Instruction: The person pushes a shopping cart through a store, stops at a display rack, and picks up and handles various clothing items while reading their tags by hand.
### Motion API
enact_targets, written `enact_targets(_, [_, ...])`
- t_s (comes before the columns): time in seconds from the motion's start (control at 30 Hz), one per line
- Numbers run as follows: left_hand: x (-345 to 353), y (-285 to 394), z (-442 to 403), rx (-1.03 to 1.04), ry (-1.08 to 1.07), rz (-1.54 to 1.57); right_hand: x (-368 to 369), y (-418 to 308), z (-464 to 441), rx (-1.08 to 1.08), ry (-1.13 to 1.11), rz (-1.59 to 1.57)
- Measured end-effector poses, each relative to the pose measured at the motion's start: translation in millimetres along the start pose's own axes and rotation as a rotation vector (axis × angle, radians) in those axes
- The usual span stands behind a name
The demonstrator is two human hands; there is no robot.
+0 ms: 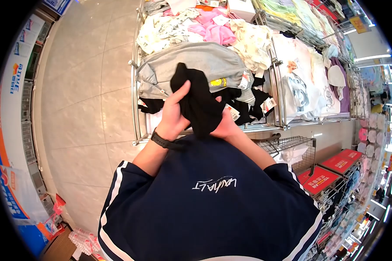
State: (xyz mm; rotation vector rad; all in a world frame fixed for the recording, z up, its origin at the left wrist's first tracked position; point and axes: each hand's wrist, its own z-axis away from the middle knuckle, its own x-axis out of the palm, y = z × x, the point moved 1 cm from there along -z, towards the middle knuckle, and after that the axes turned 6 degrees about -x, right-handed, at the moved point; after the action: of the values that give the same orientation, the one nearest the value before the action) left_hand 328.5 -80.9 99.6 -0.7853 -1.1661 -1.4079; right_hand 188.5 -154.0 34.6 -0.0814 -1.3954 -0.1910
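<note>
My left hand (174, 111), with a dark band on its wrist, is closed on a bunched black garment (198, 98), its thumb lying along the near side. From the other side, my right hand (225, 124) also grips the garment, and its fingers are partly hidden by the cloth. The fabric is folded together, so I cannot tell what kind of clothing it is. Just beyond my hands, a grey garment (189, 56) with a yellow print lies spread over the rack. More black clothes (244, 111) with white tags sit beside my right hand.
A metal display rack (135, 87) holds piled pink (215, 30) and cream clothes (250, 43). To the right stand another rack with white shirts (302, 82), a wire basket (298, 154) and red signs (342, 161). Tiled floor (74, 95) stretches along the left.
</note>
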Motion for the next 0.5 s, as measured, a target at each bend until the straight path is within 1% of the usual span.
enact_targets(0.03, [0,5,1,0.035,-0.017,-0.016,4,-5,2,-0.023,-0.016,0.067])
enact_targets(0.1, [-21,20,4,0.070,-0.056,-0.015,11,-23,10,-0.079,-0.050,0.200])
enact_targets(0.13, [-25,27,10,0.077,-0.057,-0.016,21,-29,13,-0.126,-0.013,0.378])
enact_targets(0.17, [-29,34,15,0.085,-0.058,-0.017,25,-33,19,-0.152,0.034,0.454])
enact_targets(0.2, [-37,38,17,0.133,0.011,-0.042,31,-38,25,-0.174,0.082,0.531])
enact_targets(0.23, [-44,40,20,0.158,0.026,-0.041,43,-35,24,-0.166,0.055,0.520])
enact_targets(0.27, [-50,41,23,0.148,0.031,-0.026,42,-36,26,-0.083,0.025,0.539])
enact_targets(0.33, [-51,40,29,0.105,0.004,0.023,23,-30,24,-0.041,-0.054,0.479])
enact_targets(0.37, [-46,37,31,0.073,-0.026,0.058,15,-22,21,-0.067,-0.134,0.437])
enact_targets(0.4, [-43,34,32,0.043,-0.055,0.094,27,-11,19,-0.086,-0.017,0.466])
enact_targets(0.5, [-42,26,34,0.004,-0.155,0.185,26,12,7,-0.160,0.067,0.554])
